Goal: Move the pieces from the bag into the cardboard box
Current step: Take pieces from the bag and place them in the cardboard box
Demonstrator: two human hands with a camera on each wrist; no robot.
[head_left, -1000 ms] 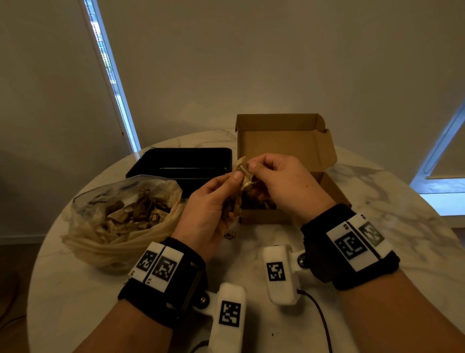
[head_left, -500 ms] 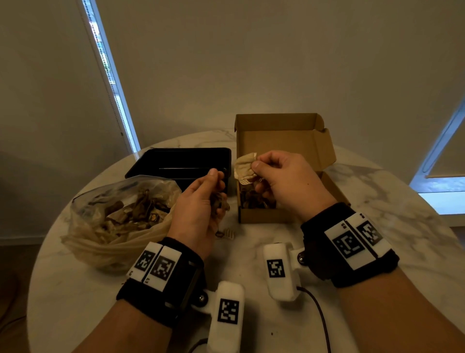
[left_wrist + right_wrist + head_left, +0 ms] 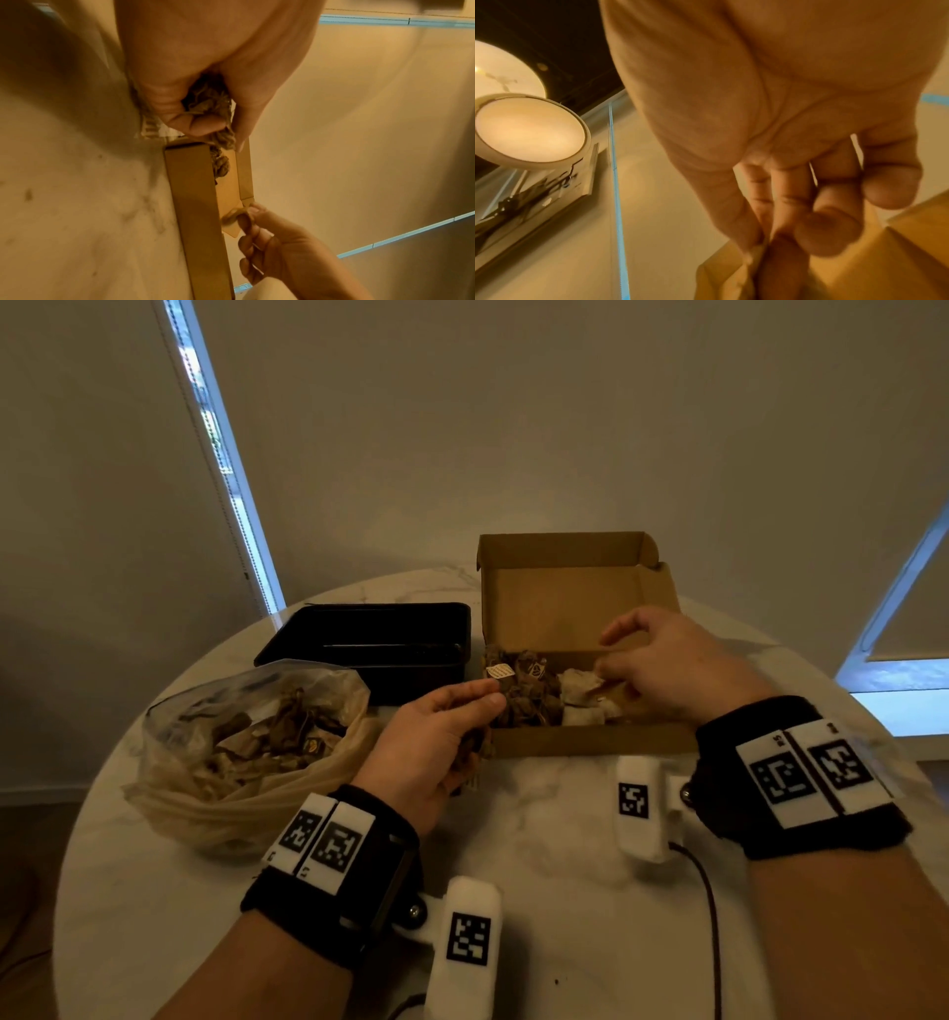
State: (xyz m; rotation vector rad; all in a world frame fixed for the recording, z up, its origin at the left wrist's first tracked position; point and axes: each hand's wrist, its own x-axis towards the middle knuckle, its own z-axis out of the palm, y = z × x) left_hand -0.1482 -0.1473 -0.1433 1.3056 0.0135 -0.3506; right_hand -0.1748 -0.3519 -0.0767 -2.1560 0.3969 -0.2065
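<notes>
My left hand (image 3: pixel 436 737) is gripping a brown clump (image 3: pixel 208 101) at the box's (image 3: pixel 590 742) 9 o'clock corner. My right hand (image 3: pixel 672 665) is pinching a pale piece (image 3: pixel 580 683) inside the box. The bag (image 3: pixel 246 742) is lying at 9 o'clock.

A round white marble surface (image 3: pixel 539 819) with grey veins fills the lower half of the head view, its curved far edge close to a plain beige wall (image 3: pixel 513 428). Left of the surface, a narrow vertical strip of blue-white daylight (image 3: pixel 226 469) runs down the wall beside a drawn blind. Right of the surface, a second slanted window strip (image 3: pixel 893 608) glows above a bright pale sill (image 3: pixel 898 680). Below the surface's left edge, dark brown floor (image 3: pixel 25 865) meets a pale skirting board (image 3: pixel 41 794). The room is dim. In the right wrist view a round glowing ceiling lamp (image 3: pixel 529 130) shines overhead.
</notes>
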